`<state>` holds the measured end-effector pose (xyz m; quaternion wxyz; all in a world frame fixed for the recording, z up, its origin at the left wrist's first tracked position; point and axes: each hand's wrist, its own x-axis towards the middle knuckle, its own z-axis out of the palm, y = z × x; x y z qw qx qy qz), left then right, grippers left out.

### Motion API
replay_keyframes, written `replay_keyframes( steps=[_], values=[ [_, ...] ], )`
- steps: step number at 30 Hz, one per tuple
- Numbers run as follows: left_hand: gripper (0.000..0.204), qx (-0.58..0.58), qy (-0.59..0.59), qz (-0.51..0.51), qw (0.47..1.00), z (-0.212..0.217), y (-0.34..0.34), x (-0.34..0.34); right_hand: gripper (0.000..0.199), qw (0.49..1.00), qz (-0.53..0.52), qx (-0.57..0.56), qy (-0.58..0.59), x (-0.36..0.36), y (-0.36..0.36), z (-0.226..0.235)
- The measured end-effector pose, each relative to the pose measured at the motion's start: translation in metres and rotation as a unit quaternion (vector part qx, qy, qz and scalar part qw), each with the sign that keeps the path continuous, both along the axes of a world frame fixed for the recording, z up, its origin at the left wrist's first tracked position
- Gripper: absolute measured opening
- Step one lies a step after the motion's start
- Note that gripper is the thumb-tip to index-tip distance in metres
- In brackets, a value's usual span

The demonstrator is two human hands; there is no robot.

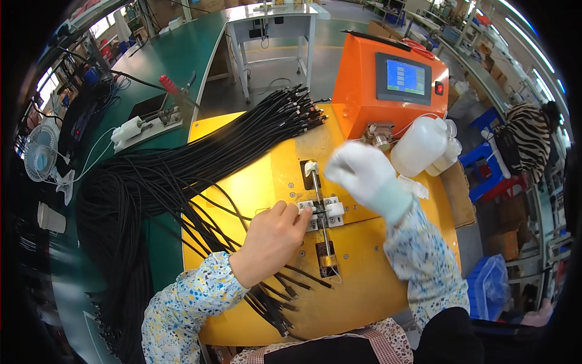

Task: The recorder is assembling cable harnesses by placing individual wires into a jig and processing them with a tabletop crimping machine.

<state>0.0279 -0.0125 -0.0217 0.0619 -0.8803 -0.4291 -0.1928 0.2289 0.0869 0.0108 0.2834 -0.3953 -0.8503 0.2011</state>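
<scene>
My bare left hand [274, 239] is at a small white fixture block [307, 208] on the yellow machine top. Its fingers are pressed together on the end of a black cable [235, 212] that comes in from the left. A metal rod [319, 193] crosses the fixture lengthwise, and a second white block [334, 208] sits on its right side. My right hand [364, 176], in a white glove, is raised right of the rod. Its fingers are curled in and slightly blurred, so whatever they may hold is hidden.
A thick bundle of black cables [242, 139] lies across the left side, with loose cable ends [273, 309] near my left forearm. An orange machine box [357, 79] with a screen stands behind. White plastic bottles [419, 145] are at the right, and a hand clamp [151, 124] is on the green table.
</scene>
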Motion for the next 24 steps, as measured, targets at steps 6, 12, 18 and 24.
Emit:
replay_keyframes(
  steps=[6,12,18,24],
  values=[
    [0.034,0.016,0.014,-0.016,1.0,0.001,0.0,0.004,0.027,0.953,-0.005,0.093,-0.29,-0.078,0.078,0.004],
    [0.038,0.002,0.007,-0.004,1.0,-0.002,0.001,0.005,0.02,0.9,0.069,0.162,-0.4,-0.099,0.109,-0.006],
    [0.037,-0.003,0.001,-0.003,1.0,-0.001,0.001,0.0,0.008,0.889,0.071,0.244,-0.381,-0.096,0.104,0.007],
    [0.026,-0.019,-0.029,0.012,0.999,-0.002,0.005,-0.002,0.006,0.884,0.063,0.357,-0.296,-0.073,0.066,0.046]
  ],
)
